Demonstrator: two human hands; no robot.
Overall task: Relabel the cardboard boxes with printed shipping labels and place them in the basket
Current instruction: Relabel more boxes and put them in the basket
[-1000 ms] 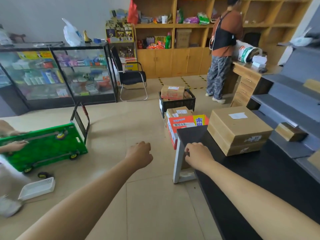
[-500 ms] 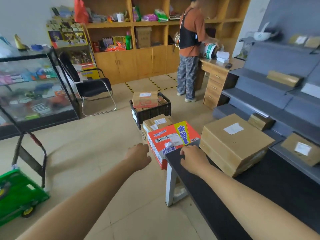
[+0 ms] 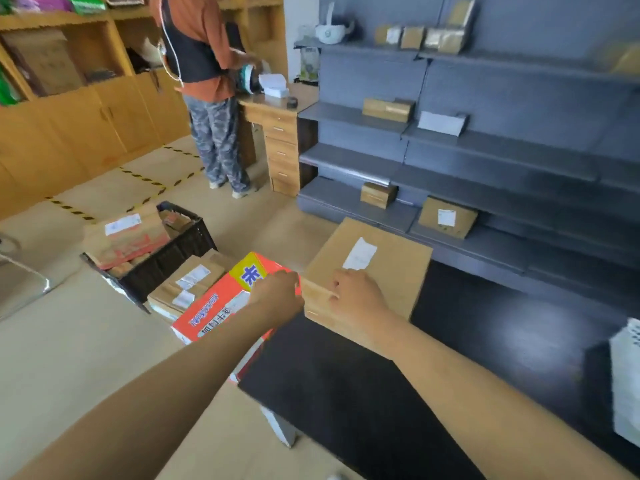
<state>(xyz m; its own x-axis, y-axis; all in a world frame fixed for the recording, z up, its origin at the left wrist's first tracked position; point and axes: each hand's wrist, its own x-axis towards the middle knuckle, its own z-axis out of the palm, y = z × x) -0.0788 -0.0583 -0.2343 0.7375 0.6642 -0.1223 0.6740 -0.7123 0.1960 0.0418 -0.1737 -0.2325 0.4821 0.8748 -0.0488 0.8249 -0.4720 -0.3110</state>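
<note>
Fingers of both hands hide behind the cardboard box (image 3: 374,271) edge, each grip unreadable.

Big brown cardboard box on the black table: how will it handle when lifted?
The big brown cardboard box probably stays stiff: flat faces, crisp edges. Likely needs two hands; both the left hand and right hand are on it. Weight cannot be judged.
</note>
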